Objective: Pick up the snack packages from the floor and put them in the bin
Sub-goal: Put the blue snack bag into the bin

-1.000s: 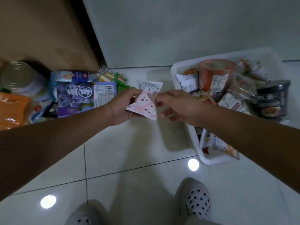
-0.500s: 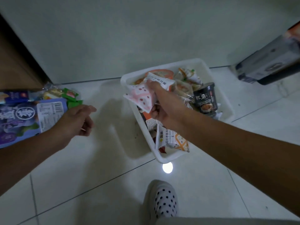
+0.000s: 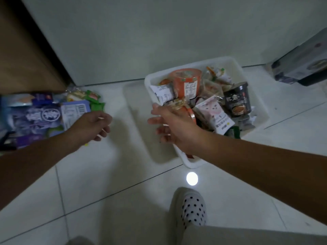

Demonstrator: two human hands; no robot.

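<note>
Right hand [image 3: 174,124] hangs empty over the white plastic bin [image 3: 236,71]; left hand [image 3: 90,124], empty too, should grab the blue snack bag [image 3: 42,115].

glossy tiled floor [image 3: 109,174] — white plastic bin [image 3: 254,103], shiny film snack packages [image 3: 215,114]

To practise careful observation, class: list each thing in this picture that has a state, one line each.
white bin, on the floor, heaped full.
pink packet, lying loose in the bin.
right hand, fingers spread, empty, above the bin.
left hand, loosely curled, empty.
blue package, on the floor, outside the bin.
</note>
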